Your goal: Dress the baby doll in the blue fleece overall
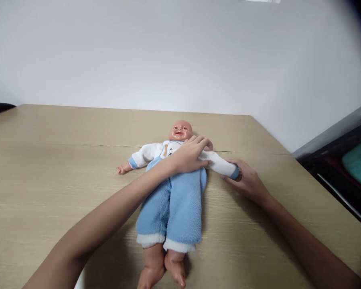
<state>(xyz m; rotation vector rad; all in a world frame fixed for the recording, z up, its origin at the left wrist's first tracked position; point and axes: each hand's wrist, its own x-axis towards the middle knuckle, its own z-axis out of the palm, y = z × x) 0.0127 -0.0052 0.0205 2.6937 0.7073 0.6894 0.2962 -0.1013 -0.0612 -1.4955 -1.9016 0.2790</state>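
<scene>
A baby doll lies on its back on the wooden table, head at the far end and bare feet towards me. It wears fluffy blue trousers with white cuffs and a white top with blue sleeve ends. My left hand reaches across its chest, fingers and thumb closed around the shoulder of the sleeve on the right. At the end of that outstretched sleeve, my right hand is closed around the blue cuff. The doll's hand there is hidden by my fingers. Its other arm rests on the table, out to the left.
The light wooden table has a seam running across it and meets a pale wall at the back. Beyond the right edge stands a dark object with teal cloth. A black rounded shape shows at the far left.
</scene>
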